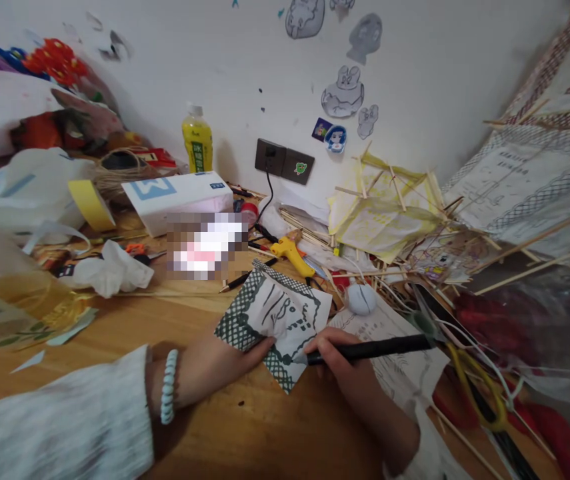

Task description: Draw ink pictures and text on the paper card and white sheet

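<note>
My left hand (242, 357), with a pale beaded bracelet (169, 387) at the wrist, grips a square paper (277, 313) by its lower left side. Its thumb lies on the front and the other fingers are hidden behind. Dark green crosshatching edges the paper, and dark strokes mark its middle. A black marker (379, 348) is pinched in my right hand (342, 367), its tip at the paper's lower right part. Beneath and beyond my right hand lies another sheet with drawn lines (405, 353).
Behind the paper are a yellow glue gun (292, 257), a white box (179, 197) and a drink bottle (197, 143). Yellow-handled scissors (477, 387) lie at right. Thin sticks and a yellow paper frame (385, 213) crowd the back right. Crumpled tissue (117, 267) is at left.
</note>
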The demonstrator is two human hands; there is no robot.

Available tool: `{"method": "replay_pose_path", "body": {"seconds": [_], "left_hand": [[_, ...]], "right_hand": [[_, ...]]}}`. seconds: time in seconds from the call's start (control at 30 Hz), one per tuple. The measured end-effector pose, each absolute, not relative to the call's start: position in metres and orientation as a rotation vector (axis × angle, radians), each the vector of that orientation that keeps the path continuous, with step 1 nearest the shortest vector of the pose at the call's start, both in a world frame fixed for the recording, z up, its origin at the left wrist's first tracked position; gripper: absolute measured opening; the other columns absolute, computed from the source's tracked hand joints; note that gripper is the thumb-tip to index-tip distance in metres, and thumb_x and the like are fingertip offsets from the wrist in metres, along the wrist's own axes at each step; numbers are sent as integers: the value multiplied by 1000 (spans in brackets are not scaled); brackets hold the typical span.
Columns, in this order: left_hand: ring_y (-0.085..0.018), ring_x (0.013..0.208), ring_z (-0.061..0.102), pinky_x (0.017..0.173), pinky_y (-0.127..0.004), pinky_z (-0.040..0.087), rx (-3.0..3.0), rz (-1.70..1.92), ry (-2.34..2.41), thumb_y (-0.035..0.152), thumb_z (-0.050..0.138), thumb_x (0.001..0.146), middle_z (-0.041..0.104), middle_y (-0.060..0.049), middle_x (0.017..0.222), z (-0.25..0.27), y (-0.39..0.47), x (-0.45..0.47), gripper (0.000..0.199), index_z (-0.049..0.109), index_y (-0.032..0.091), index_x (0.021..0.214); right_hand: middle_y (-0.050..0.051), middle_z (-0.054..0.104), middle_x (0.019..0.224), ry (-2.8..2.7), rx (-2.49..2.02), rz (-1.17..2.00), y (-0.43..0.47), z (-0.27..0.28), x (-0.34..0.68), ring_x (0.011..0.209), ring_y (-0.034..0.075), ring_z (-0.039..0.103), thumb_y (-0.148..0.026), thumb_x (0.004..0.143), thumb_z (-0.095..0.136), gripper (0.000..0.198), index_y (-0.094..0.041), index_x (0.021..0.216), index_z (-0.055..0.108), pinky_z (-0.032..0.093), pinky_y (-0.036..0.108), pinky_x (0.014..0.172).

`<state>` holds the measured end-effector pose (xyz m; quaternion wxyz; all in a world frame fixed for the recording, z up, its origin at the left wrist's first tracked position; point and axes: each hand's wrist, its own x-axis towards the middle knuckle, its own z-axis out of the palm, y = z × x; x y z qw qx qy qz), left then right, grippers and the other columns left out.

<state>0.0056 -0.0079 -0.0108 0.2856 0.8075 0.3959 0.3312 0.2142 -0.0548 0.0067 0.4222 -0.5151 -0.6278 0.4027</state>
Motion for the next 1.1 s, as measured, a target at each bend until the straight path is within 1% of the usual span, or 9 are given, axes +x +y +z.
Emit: {"method": "replay_pose_path", "body": {"seconds": [0.13, 0.23, 0.33, 0.43, 0.57, 0.7, 0.83, 1.03, 1.1], "left_hand": [[-28, 130, 44, 107, -41, 38, 2195, 827, 1050, 38, 53, 84, 63, -7, 124, -20, -10, 6, 49, 51, 25, 132], [-28, 131, 42, 108, -40, 36, 2213, 800, 1014, 38, 54, 83, 61, -6, 127, -23, -11, 5, 51, 50, 26, 133], [-28, 132, 39, 109, -40, 35, 2197, 839, 1004, 35, 56, 81, 59, -6, 130, -24, -12, 5, 54, 49, 26, 134], [-29, 133, 38, 111, -41, 33, 2198, 880, 983, 33, 56, 82, 57, -6, 132, -26, -14, 5, 53, 49, 25, 133], [-28, 134, 37, 111, -42, 32, 2224, 901, 943, 33, 53, 84, 57, -6, 132, -25, -14, 5, 46, 52, 26, 130], [-29, 134, 37, 111, -43, 31, 2236, 916, 931, 29, 56, 81, 57, -6, 132, -13, -14, 6, 44, 57, 26, 125], [-30, 134, 36, 112, -44, 30, 2247, 929, 925, 29, 56, 80, 58, -6, 131, -6, -13, 7, 41, 60, 25, 120], [-30, 134, 36, 113, -43, 29, 2273, 931, 918, 29, 56, 81, 57, -7, 131, -12, -13, 6, 44, 58, 24, 125], [-29, 135, 36, 113, -42, 30, 2354, 940, 945, 29, 56, 82, 58, -7, 131, -15, -13, 5, 45, 56, 24, 127]], "right_hand": [[0, 61, 54, -1725, -1316, 916, -58, 8, 210, 47, 12, 52, -31, 84, 52, 28, -18, 66, 68, 39, 23, 48], [2, 65, 58, -1833, -1304, 811, -60, 9, 208, 55, 15, 58, -30, 84, 51, 29, -19, 64, 68, 42, 25, 54], [3, 67, 61, -1880, -1300, 758, -61, 8, 208, 60, 17, 62, -29, 85, 51, 28, -19, 65, 69, 45, 26, 57], [2, 68, 61, -1882, -1298, 770, -61, 8, 208, 58, 16, 62, -28, 85, 50, 28, -19, 68, 69, 45, 26, 56], [2, 68, 62, -1874, -1305, 758, -61, 7, 208, 58, 16, 61, -28, 85, 51, 26, -20, 68, 70, 45, 26, 56], [3, 69, 62, -1900, -1335, 741, -61, 7, 208, 60, 17, 63, -28, 85, 50, 27, -19, 68, 70, 45, 27, 56], [4, 70, 62, -1906, -1339, 749, -60, 9, 208, 59, 18, 63, -27, 84, 49, 29, -19, 67, 70, 46, 27, 57], [3, 68, 59, -1841, -1337, 795, -61, 10, 209, 56, 16, 61, -27, 83, 48, 29, -19, 65, 70, 44, 26, 54], [3, 66, 57, -1824, -1359, 787, -61, 9, 209, 53, 15, 58, -28, 83, 48, 30, -18, 64, 69, 42, 25, 52]]}}
